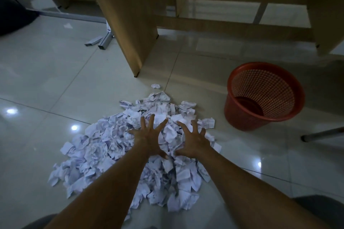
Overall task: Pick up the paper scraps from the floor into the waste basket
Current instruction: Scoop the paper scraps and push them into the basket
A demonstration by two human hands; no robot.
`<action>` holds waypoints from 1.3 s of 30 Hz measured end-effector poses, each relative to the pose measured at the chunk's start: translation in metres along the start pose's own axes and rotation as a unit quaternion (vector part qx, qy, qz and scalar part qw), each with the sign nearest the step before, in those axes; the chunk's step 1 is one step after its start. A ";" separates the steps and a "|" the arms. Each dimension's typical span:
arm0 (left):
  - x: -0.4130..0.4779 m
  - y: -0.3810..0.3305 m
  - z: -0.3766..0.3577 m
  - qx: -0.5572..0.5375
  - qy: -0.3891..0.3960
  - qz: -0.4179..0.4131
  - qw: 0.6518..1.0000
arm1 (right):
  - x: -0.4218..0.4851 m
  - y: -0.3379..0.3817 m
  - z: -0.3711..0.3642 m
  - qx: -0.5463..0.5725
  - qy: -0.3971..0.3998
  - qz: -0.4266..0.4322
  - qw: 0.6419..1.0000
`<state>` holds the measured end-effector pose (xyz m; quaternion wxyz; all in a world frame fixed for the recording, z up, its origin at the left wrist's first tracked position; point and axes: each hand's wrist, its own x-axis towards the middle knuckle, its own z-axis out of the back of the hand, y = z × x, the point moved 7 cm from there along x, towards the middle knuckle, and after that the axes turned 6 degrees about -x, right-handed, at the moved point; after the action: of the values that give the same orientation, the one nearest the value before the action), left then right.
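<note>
A big heap of white crumpled paper scraps (104,147) covers the tiled floor in the middle of the view. My left hand (149,139) and my right hand (193,141) hover side by side over the far part of the heap, palms down, fingers spread wide, holding nothing. An orange mesh waste basket (240,117) stands on the floor to the right of the heap, and I see no paper inside it. One stray scrap (156,85) lies just beyond the heap.
A wooden desk panel (119,24) stands on the floor beyond the heap, with a second desk side (327,24) at the far right. Metal legs (101,41) lie at the left rear. A chair leg (322,134) reaches in from the right. A small scrap (68,25) lies far left.
</note>
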<state>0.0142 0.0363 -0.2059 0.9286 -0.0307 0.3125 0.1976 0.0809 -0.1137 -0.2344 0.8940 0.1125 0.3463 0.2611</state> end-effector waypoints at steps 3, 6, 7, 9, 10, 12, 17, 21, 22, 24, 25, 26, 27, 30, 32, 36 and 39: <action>0.006 0.004 -0.005 -0.016 -0.002 -0.011 1.000 | 0.013 0.002 -0.010 -0.004 0.011 0.006 1.000; 0.010 0.007 -0.008 -0.011 -0.006 -0.012 1.000 | 0.024 0.002 -0.022 -0.014 0.019 -0.002 1.000; 0.011 0.006 -0.009 -0.005 -0.008 -0.015 1.000 | 0.026 0.002 -0.027 -0.016 0.019 -0.004 1.000; 0.014 0.006 -0.013 0.004 -0.013 -0.026 1.000 | 0.030 0.002 -0.039 -0.021 0.018 -0.008 1.000; 0.016 0.006 -0.016 0.004 -0.012 -0.031 0.999 | 0.033 0.001 -0.046 -0.021 0.016 -0.009 1.000; 0.021 0.007 -0.023 0.005 -0.011 -0.038 0.999 | 0.038 -0.001 -0.059 -0.020 0.006 -0.015 1.000; 0.029 0.008 -0.034 0.012 -0.019 -0.048 0.999 | 0.052 -0.006 -0.075 -0.044 -0.053 -0.014 0.998; 0.035 0.008 -0.040 0.026 -0.020 -0.052 0.998 | 0.048 -0.005 -0.068 -0.019 -0.079 -0.017 0.997; 0.036 0.008 -0.041 0.029 -0.019 -0.053 0.998 | 0.049 -0.006 -0.069 -0.016 -0.078 -0.020 0.997; 0.037 0.008 -0.043 0.033 -0.020 -0.056 0.998 | 0.046 -0.005 -0.067 -0.014 -0.082 -0.016 0.996; 0.037 0.008 -0.043 0.034 -0.022 -0.058 0.998 | 0.046 -0.005 -0.067 -0.015 -0.085 -0.012 0.996; 0.038 0.007 -0.042 0.033 -0.026 -0.060 0.997 | 0.046 -0.005 -0.067 -0.014 -0.089 -0.011 0.996; 0.038 0.007 -0.042 0.031 -0.030 -0.062 0.997 | 0.046 -0.005 -0.067 -0.012 -0.084 -0.016 0.996; 0.037 0.008 -0.043 0.017 -0.045 -0.065 0.997 | 0.046 -0.004 -0.067 -0.011 -0.085 -0.016 0.996; 0.037 0.008 -0.043 0.010 -0.062 -0.070 0.996 | 0.045 -0.006 -0.066 -0.004 -0.094 -0.012 0.995; 0.036 0.008 -0.046 0.007 -0.067 -0.067 0.995 | 0.040 -0.011 -0.066 0.005 -0.093 -0.014 0.996; 0.035 0.008 -0.048 0.002 -0.061 -0.060 0.996 | 0.036 -0.010 -0.063 0.011 -0.105 -0.005 0.994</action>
<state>0.0095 0.0472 -0.2645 0.9560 -0.0357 0.2536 0.1429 0.0648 -0.1013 -0.3044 0.9255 0.1471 0.2539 0.2395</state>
